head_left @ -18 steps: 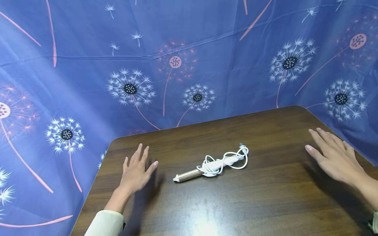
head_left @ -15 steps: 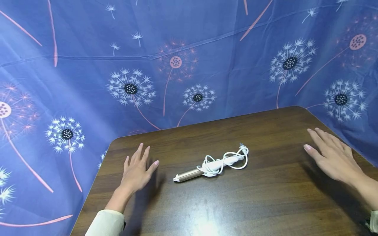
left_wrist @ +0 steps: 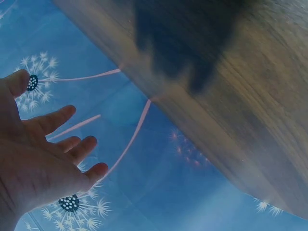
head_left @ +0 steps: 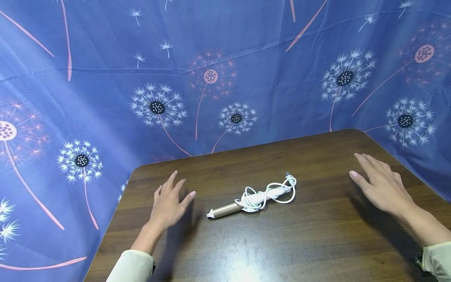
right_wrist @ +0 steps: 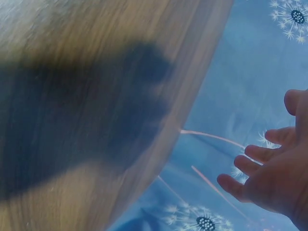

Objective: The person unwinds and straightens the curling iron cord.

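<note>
A curling iron [head_left: 227,210] with a gold barrel and white handle lies slantwise on the brown wooden table [head_left: 299,243] in the head view. Its white cord [head_left: 288,200] is looped around the handle, with the plug at the upper right end. To its left, my left hand [head_left: 168,205] hovers above the table with fingers spread, touching nothing. My right hand [head_left: 382,190] is raised over the table's right side, fingers extended, well apart from the curling iron. Both wrist views show an empty palm, the left hand [left_wrist: 48,154] and the right hand [right_wrist: 274,163].
Behind the table hangs a blue cloth [head_left: 282,78] printed with dandelions, which also runs along its left and right sides. The table has rounded far corners. A bright light reflection shows on its near part, and each hand casts a shadow.
Both hands have moved inward, the left slightly to the right and the right farther to the left. The curling iron has stayed in place. The head view has shifted slightly.
</note>
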Motion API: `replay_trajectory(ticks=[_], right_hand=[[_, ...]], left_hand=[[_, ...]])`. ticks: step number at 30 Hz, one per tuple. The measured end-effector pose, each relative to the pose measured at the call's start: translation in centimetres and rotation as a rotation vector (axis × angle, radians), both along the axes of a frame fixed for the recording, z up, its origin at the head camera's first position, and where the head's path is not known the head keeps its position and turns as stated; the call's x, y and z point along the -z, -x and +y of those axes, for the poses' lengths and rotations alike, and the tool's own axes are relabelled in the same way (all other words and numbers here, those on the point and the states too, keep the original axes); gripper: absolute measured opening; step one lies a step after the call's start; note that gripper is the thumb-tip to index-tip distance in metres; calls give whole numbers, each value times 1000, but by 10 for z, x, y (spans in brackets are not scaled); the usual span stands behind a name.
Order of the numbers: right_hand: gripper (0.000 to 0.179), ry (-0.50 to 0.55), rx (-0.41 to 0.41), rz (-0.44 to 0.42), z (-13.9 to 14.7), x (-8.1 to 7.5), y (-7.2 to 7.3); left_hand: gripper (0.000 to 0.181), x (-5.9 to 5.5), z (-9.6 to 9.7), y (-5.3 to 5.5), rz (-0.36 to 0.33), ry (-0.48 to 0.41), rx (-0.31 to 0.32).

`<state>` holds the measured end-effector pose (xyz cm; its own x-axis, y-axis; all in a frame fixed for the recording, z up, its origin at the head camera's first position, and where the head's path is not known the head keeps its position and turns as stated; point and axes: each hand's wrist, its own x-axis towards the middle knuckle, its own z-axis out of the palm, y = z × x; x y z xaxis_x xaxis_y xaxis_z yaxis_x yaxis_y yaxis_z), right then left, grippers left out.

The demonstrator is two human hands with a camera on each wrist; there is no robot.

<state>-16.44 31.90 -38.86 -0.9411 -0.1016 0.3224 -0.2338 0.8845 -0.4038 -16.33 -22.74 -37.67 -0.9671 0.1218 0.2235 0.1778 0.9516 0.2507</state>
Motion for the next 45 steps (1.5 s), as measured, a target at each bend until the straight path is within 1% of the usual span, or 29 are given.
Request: replay_trajectory(ticks=[4, 11, 19, 22, 26, 29, 32, 36, 41, 45], right_hand=[[60, 17, 2, -6, -6, 1, 2], [61, 78, -14, -30, -13, 1, 3], [62, 102, -6, -80, -25, 1, 5], [62, 120, -13, -95, -29, 1, 7], [61, 136, -21, -97, -35, 2, 9], [62, 137, -16, -105, -40, 3, 11], [62, 140, -13, -116, -44, 3, 12], [62, 149, -17, -110, -50, 4, 14], [62, 186, -35, -96, -59, 7, 17], [62, 206, -40, -107, -65, 10, 18]], left_hand=[[62, -1, 5, 0, 17, -3, 17], [59, -3, 15, -1, 37, -10, 40], [60, 0, 24, 1, 41, -21, 59], [60, 1, 27, 1, 55, -27, 77], [60, 2, 31, 2, 65, -25, 92], [60, 3, 33, 2, 73, -24, 91], [60, 4, 35, 3, 72, -26, 93], [60, 6, 37, 3, 53, -25, 97], [62, 8, 40, 2, 49, -24, 102], [62, 10, 43, 0, 50, -33, 108]])
